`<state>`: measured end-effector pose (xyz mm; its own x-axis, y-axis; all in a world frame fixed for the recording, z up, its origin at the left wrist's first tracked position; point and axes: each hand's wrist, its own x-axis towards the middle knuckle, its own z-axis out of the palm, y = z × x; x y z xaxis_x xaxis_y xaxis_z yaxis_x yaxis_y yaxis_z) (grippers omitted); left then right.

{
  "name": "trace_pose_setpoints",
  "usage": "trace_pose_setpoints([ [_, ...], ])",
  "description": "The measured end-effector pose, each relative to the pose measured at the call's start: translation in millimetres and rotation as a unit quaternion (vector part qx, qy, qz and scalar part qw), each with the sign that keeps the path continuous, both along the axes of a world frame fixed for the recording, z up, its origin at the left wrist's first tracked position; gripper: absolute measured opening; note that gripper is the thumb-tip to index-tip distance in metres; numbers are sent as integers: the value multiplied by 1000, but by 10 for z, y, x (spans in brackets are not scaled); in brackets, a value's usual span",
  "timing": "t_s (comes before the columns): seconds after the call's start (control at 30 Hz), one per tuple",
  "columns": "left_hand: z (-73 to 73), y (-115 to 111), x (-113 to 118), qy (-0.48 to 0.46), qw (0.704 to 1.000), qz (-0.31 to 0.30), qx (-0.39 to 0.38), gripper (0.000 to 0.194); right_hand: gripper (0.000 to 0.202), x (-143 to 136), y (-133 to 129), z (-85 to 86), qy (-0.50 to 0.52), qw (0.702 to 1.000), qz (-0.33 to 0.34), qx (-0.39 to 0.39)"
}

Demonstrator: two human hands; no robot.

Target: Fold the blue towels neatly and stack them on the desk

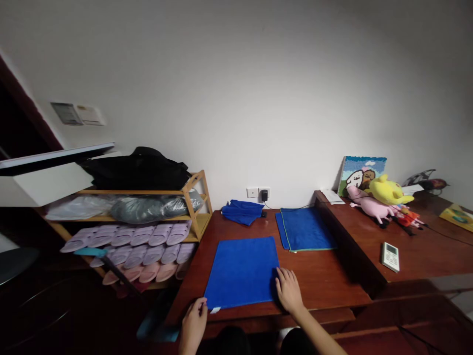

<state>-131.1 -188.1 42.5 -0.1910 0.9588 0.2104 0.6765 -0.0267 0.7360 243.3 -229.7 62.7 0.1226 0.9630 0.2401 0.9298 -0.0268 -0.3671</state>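
A blue cloth (pixel 242 271) lies spread flat on the brown wooden table, with a small white tag at its lower left edge. My left hand (pixel 193 320) is at the near left corner of this cloth, its thumb and fingers closed on the corner. On the right side, my right hand (pixel 289 291) rests with its fingers laid out over the cloth's edge, near the lower right corner. Behind and to the right lies a flat stack of blue cloths (pixel 306 229), the top one edged in green. A crumpled blue cloth (pixel 242 211) sits at the back by the wall.
A raised wooden desk (pixel 421 246) on the right bears a white remote (pixel 390 257), plush toys (pixel 375 204) and a dog picture (pixel 364 170). Left of the table stands a shoe rack (pixel 199 217) with several slippers and a black bag (pixel 140 170). A black plug (pixel 264 195) sits in the wall socket.
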Motion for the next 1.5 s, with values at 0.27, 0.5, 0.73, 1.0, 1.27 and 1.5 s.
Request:
trace_pose_setpoints([
  [0.27,-91,-13,-45,-25,1000,16,-4,26,62,-65,1473,160,8,988,-43,-147],
  [0.5,64,-15,-150,-22,995,-16,-93,17,68,-21,1602,-170,5,987,-39,-159],
  [0.73,130,-35,-195,37,991,-64,-109,15,68,121,1440,-253,-6,990,-49,-132],
  [1.0,284,367,346,94,990,-97,27,32,68,100,1517,-321,3,991,-32,-131],
  [1.27,346,1105,2206,225,914,-331,62,49,66,116,1478,-288,-3,992,-21,-124],
  [1.5,-84,1408,2407,264,899,-347,33,59,64,124,1488,-277,-14,991,-21,-134],
])
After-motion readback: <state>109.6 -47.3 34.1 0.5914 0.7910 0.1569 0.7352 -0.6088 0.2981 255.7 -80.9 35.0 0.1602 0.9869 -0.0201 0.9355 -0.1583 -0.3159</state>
